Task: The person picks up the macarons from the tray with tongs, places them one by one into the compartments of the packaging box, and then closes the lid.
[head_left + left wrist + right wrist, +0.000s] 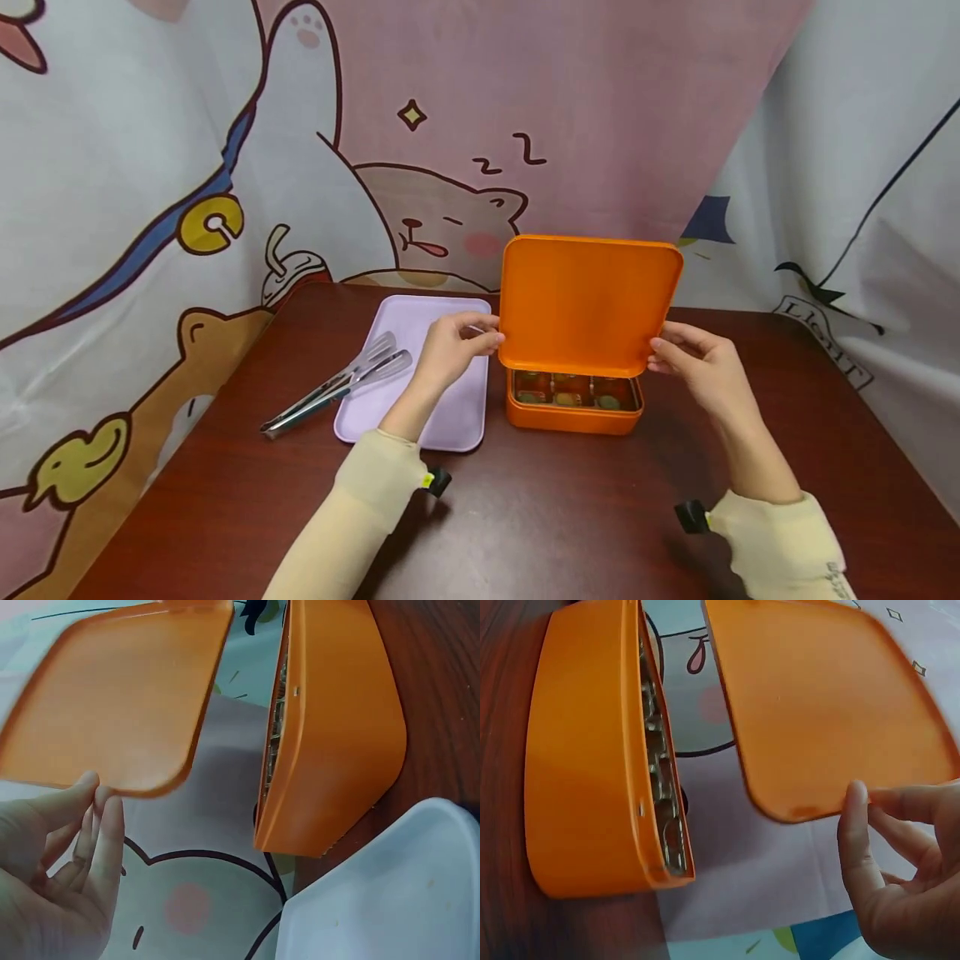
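An orange lid (588, 304) is raised and tilted above an orange box (573, 419), its inner face toward me. My left hand (457, 346) pinches the lid's left edge between thumb and fingers. On the opposite edge, my right hand (701, 362) pinches it the same way. Both wrist views show a gap between lid and box. Inside the box, a divided insert (567, 389) shows several compartments with small items in them; the raised lid hides the back part. In the left wrist view, the box's side wall (345, 735) stands beside the lid.
Left of the box lies a lilac tray (457, 408). Metal tongs (337, 392) with slotted ends rest partly across its left edge, handles on the dark wooden table (547, 517). A patterned cloth (615, 117) hangs behind the table and along its sides.
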Action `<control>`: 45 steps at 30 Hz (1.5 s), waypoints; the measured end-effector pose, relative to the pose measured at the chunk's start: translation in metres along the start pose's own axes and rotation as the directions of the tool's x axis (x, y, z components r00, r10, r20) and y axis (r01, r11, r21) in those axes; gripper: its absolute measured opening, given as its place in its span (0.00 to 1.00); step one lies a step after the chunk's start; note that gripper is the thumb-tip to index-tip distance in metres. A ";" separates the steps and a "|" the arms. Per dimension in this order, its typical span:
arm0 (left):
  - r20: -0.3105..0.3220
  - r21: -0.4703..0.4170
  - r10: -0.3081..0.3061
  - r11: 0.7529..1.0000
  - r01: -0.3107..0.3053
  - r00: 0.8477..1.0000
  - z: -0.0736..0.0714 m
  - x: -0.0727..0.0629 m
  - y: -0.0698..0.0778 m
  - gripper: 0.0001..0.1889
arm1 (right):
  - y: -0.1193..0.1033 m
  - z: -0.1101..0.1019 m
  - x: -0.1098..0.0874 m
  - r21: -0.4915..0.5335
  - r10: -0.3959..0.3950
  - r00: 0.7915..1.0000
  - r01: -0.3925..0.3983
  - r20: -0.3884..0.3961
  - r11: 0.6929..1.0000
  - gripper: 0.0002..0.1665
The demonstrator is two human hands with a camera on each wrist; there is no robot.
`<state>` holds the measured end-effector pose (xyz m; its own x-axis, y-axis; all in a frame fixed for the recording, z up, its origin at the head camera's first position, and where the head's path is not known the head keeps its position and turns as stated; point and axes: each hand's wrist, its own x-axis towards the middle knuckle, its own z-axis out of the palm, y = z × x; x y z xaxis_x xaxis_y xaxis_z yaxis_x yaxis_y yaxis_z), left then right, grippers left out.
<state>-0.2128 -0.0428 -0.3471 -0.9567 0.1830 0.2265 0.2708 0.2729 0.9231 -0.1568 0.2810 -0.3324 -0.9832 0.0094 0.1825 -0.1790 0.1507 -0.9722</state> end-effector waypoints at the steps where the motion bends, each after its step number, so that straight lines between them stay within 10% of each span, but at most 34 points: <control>1: -0.020 0.040 0.031 0.999 -0.031 0.999 -0.001 0.000 0.001 0.12 | -0.001 0.001 0.000 0.041 -0.001 1.000 0.001 0.010 0.999 0.15; 8: -0.110 0.191 0.186 0.968 -0.163 0.976 0.000 0.003 0.002 0.12 | -0.004 0.007 -0.001 0.158 0.039 0.998 -0.045 0.039 0.986 0.28; 24: -0.014 0.175 0.054 0.983 -0.051 0.998 0.026 0.016 -0.026 0.20 | 0.030 0.030 0.010 -0.293 0.214 0.974 -0.227 -0.076 0.929 0.33; 31: 0.095 0.221 -0.052 0.975 0.030 0.994 0.034 0.012 -0.030 0.26 | 0.044 0.035 0.016 -0.338 0.229 0.973 -0.225 -0.028 0.914 0.35; 45: 0.130 0.298 -0.041 0.954 0.001 0.991 0.045 0.007 -0.034 0.28 | 0.059 0.031 0.016 -0.469 0.218 0.976 -0.200 -0.016 0.860 0.37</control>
<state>-0.2239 -0.0087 -0.3910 -0.9450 0.2925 0.1461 0.2898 0.5424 0.7886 -0.1845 0.2589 -0.3916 -0.9978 0.0580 -0.0316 0.0599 0.5915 -0.8041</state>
